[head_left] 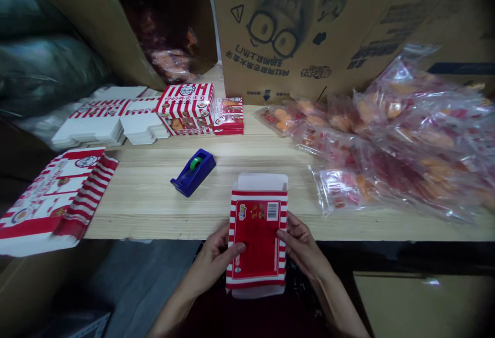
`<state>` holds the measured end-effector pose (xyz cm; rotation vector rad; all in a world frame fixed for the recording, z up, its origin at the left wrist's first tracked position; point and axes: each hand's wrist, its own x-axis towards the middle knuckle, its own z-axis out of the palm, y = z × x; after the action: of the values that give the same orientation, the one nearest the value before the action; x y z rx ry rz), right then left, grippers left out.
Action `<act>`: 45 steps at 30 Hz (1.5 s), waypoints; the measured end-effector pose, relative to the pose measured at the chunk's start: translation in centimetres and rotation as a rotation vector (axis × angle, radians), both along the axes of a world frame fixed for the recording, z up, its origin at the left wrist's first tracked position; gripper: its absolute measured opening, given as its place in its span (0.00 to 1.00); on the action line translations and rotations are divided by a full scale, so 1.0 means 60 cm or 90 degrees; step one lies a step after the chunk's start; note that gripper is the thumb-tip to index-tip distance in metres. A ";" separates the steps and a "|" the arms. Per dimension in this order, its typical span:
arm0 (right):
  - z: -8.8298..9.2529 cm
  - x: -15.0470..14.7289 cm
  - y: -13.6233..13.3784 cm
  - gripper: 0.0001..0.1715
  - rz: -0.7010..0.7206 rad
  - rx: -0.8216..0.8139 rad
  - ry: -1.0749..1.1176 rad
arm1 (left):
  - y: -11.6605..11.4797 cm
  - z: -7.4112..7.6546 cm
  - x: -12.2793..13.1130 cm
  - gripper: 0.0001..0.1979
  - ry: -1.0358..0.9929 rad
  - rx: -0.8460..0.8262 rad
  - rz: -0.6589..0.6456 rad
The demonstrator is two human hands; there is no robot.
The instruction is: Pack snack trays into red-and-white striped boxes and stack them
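A red-and-white striped carton (260,242) is held at the table's front edge, its back panel with a barcode facing up. White end flaps stick out at its top and bottom. My left hand (219,253) grips the carton's left side, thumb on the printed panel. On the right side, my right hand (300,242) closes on the carton in the same way; the fingers of both hands are partly hidden behind it. Beyond the carton, to the left, a blue tape dispenser (194,173) with a green core sits on the wooden table (147,193).
Clear plastic bags with orange and red contents (410,147) are heaped on the right. Flat striped cartons (58,193) lie at left, with white-flapped stacks (96,118) behind. A formed striped box (187,108) stands near the back. Large cardboard boxes (309,33) rise behind the table.
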<state>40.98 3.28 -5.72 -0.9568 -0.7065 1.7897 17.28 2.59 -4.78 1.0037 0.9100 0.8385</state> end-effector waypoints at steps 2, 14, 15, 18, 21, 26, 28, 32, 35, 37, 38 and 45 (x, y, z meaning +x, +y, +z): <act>-0.008 -0.008 -0.007 0.27 -0.007 -0.002 -0.011 | 0.018 -0.002 -0.004 0.26 -0.008 0.043 0.092; -0.027 -0.001 -0.036 0.32 0.073 0.032 -0.076 | 0.033 -0.027 0.009 0.15 0.052 0.063 0.266; -0.026 -0.002 -0.037 0.34 0.029 0.048 -0.104 | 0.031 -0.033 0.009 0.14 0.063 0.057 0.267; -0.015 -0.008 -0.037 0.33 -0.100 0.086 -0.168 | 0.029 -0.039 0.007 0.16 0.078 0.032 0.248; -0.009 -0.011 -0.028 0.24 -0.126 0.093 -0.189 | 0.030 -0.034 0.001 0.17 0.087 0.020 0.212; -0.019 -0.010 -0.001 0.19 -0.103 0.091 -0.207 | 0.042 -0.033 -0.012 0.15 0.110 0.032 0.157; -0.015 -0.009 0.005 0.18 -0.105 0.079 -0.213 | 0.046 -0.028 -0.016 0.14 0.124 0.060 0.129; 0.010 -0.001 0.006 0.14 -0.072 0.089 -0.196 | 0.046 -0.002 -0.021 0.12 0.144 0.129 0.123; 0.012 0.006 0.006 0.13 -0.037 0.086 -0.186 | 0.045 0.008 -0.019 0.12 0.165 0.170 0.127; 0.000 0.007 0.007 0.15 -0.035 0.084 -0.198 | 0.046 0.002 -0.015 0.14 0.172 0.153 0.124; -0.008 0.007 0.006 0.16 -0.034 0.082 -0.202 | 0.046 -0.004 -0.012 0.14 0.176 0.135 0.125; -0.039 -0.013 0.002 0.15 -0.071 0.044 -0.162 | 0.048 -0.025 -0.004 0.16 0.174 0.086 0.135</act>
<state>40.23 3.40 -8.06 -1.1663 -0.8501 1.5528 17.06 5.48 -6.31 1.1723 1.2217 0.9655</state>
